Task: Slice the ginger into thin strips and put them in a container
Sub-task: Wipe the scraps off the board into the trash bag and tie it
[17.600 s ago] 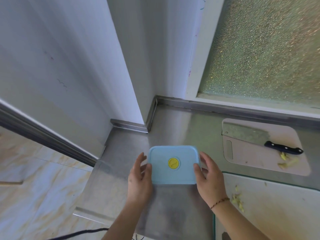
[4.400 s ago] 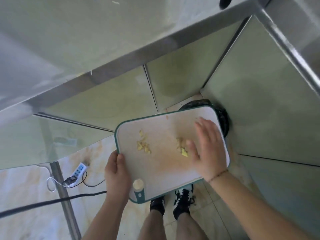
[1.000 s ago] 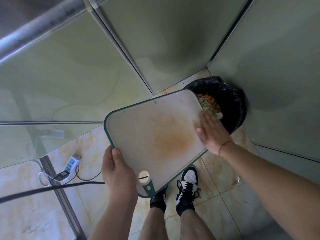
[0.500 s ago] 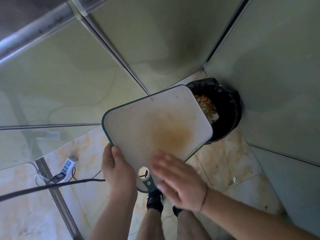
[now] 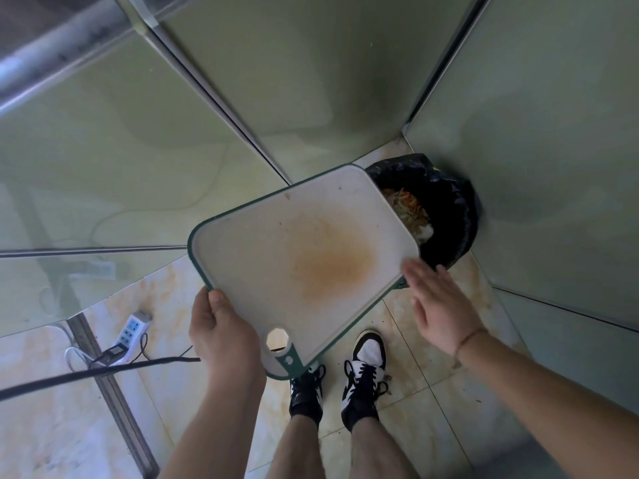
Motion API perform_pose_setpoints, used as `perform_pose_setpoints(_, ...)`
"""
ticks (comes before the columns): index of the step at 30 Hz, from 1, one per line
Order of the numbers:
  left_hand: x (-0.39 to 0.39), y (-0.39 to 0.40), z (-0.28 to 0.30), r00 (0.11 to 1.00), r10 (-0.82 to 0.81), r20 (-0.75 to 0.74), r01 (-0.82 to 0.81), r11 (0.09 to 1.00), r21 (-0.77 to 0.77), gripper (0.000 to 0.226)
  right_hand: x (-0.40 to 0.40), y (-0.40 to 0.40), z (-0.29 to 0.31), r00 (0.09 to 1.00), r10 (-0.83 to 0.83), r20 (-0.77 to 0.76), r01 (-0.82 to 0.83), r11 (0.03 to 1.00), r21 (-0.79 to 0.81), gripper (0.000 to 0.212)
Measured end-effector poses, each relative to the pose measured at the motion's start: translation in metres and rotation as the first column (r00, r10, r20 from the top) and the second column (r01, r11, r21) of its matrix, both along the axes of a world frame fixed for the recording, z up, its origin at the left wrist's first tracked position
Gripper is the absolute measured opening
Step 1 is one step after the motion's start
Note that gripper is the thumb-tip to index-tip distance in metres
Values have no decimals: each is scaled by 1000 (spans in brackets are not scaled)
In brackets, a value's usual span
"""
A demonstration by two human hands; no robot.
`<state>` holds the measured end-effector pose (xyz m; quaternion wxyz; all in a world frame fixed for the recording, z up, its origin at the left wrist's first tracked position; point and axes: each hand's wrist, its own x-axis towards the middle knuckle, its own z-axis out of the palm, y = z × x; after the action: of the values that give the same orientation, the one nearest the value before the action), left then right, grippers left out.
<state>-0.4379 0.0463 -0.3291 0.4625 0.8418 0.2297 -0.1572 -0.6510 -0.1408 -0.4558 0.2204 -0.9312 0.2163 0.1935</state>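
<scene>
The cutting board (image 5: 304, 261) sits in the middle of the frame, held up in the air and tilted, its far right corner over the bin. It is white with a dark green rim, a round hole near its lower corner, and a wide orange-brown stain across its centre; no ginger shows on it. The left hand (image 5: 221, 337) grips the board's lower left edge, thumb on top and fingers curled underneath. The right hand (image 5: 437, 305) hovers at the board's lower right edge with its fingers straight and slightly spread, holding nothing; whether the fingertips touch the rim I cannot tell. A thin cord bracelet circles that wrist.

Just past the board, right of centre, a trash bin (image 5: 446, 216) lined with a black bag holds shredded orange and pale vegetable scraps. Below the board, two black-and-white sneakers (image 5: 366, 371) stand on the marbled floor tiles (image 5: 432, 402). At lower left a white power strip (image 5: 133, 331) lies on the floor with a black cable (image 5: 86, 375) running past it.
</scene>
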Motion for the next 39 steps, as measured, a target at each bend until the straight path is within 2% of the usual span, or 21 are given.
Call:
perform_pose_setpoints(2,-1,2,0,1000,7,2,-7,1000,27,32,1,-28,-12,955,-154,-254,148,988,-43,66)
perform_pose_setpoints(4,-4,4,-1,1000,12,5,-12,999,47,35,6,-46,-17,890,-274,-365,262,962,-83,66)
perform_pose_setpoints(6,-8,3,0,1000,13,-2,-13,999,33,36,18,-48,-11,872,-399,-283,404,914,-40,61)
perform_pose_setpoints(8,-11,1,0,1000,3,-9,-3,1000,8,35,39,-35,8,902,-424,-79,429,900,74,54)
perform_pose_setpoints(10,-14,-3,-1,1000,-14,-10,14,1000,-2,32,69,-11,35,942,-309,128,291,946,144,53)
perform_pose_setpoints(13,-18,-7,-1,999,-53,13,53,999,1,26,120,32,67,958,-30,286,-33,977,213,64)
perform_pose_setpoints(16,-22,-1,-4,996,-82,32,82,997,-1,26,164,67,77,937,149,317,-233,940,248,71)
perform_pose_setpoints(20,-22,5,-5,996,-85,39,85,996,7,27,183,86,68,926,201,320,-278,936,215,76)
perform_pose_setpoints(27,-20,15,2,989,-145,21,145,989,7,37,158,35,37,982,63,180,-87,988,128,68)
perform_pose_setpoints(31,-20,20,6,990,-138,39,138,990,-7,37,122,-12,-3,996,-87,-31,90,992,87,72)
perform_pose_setpoints(33,-18,24,7,990,-138,42,138,990,5,35,103,-39,-25,947,-216,-236,232,972,42,77)
perform_pose_setpoints(35,-15,27,7,986,-158,48,158,987,12,34,94,-56,-31,842,-382,-380,420,907,18,77)
perform_pose_setpoints(37,-12,28,6,985,-168,45,168,986,14,35,100,-53,-21,820,-486,-302,512,859,9,77)
perform_pose_setpoints(39,-10,27,3,986,-164,39,163,987,5,35,114,-28,8,912,-399,-92,403,914,41,80)
